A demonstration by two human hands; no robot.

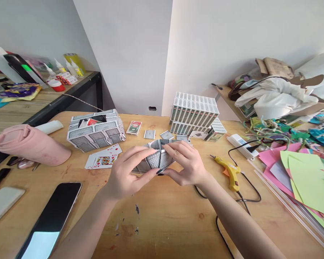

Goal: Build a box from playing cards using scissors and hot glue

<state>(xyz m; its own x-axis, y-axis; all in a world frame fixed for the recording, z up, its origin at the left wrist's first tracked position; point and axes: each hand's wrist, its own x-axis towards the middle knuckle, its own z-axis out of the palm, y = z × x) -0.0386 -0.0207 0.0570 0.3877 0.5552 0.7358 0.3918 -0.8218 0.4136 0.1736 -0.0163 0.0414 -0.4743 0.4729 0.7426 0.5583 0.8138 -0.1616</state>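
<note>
Between my hands is a folded piece made of grey-patterned playing cards (151, 160), held up over the middle of the table. My left hand (129, 171) pinches its left part, thumb below and fingers on top. On the other side my right hand (185, 162) grips it the same way, and the two thumbs nearly meet at its lower edge. My fingers cover much of the piece. Just behind it lie several grey-backed cards (149, 134). A box built of the same cards (97, 130) stands to the left, with face-up cards (104, 159) in front of it.
A yellow glue gun (229, 172) with a black cord lies right, near a white power strip (242, 145). Stacked card decks (194, 113) stand at the back. A phone (54, 216) and a pink roll (34, 145) are left; coloured paper (307, 180) covers the right edge.
</note>
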